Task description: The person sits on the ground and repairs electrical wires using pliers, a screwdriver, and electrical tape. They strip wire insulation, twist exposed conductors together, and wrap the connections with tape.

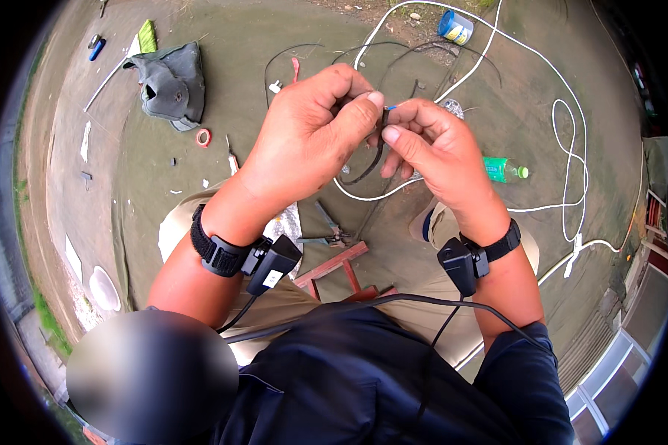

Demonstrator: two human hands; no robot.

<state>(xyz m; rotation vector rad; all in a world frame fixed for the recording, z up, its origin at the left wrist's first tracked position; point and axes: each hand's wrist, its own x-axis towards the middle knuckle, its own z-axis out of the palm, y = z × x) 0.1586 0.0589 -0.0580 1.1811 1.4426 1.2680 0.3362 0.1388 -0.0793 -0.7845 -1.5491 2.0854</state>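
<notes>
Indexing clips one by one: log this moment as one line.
left hand: pinching black cable | right hand: at blue wire, grip unclear | nearby: red tape roll, green bottle

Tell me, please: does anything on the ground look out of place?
Two things, mildly. The green bottle lies on its side, right of the right hand, as if toppled, though it is capped and no spill shows. The white cable sprawls in loose, crossing loops instead of lying coiled.
</notes>
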